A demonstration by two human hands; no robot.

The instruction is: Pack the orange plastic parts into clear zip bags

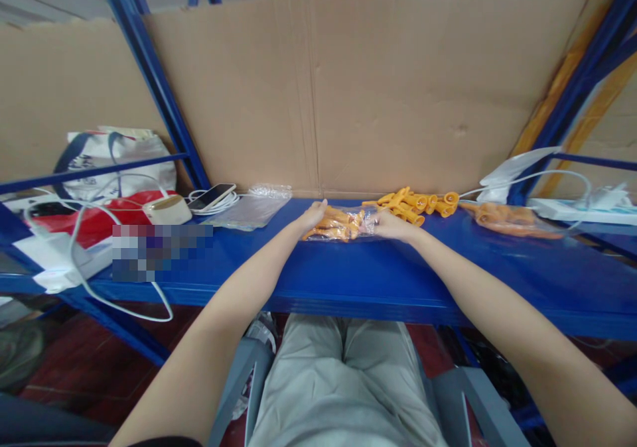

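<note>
A clear plastic bag [338, 227] with several orange plastic pieces inside lies on the blue shelf top, stretched between my two hands. My left hand [314, 215] grips its left end, thumb on top. At the other end my right hand [389, 225] is closed on the crinkled plastic; its fingertips are partly hidden. Just behind and to the right of that hand is a loose pile of orange plastic pieces [421, 203] with round, cup-like ends. Farther right rests another filled clear bag [512, 218] of orange pieces.
Flat clear bags [256, 207] lie left of my hands, beside a phone [212, 197] on a coiled white cable. A white adapter [167, 209], cables and a cloth bag [114, 158] crowd the left. Cardboard [398, 89] walls the back. A power strip [587, 211] sits far right.
</note>
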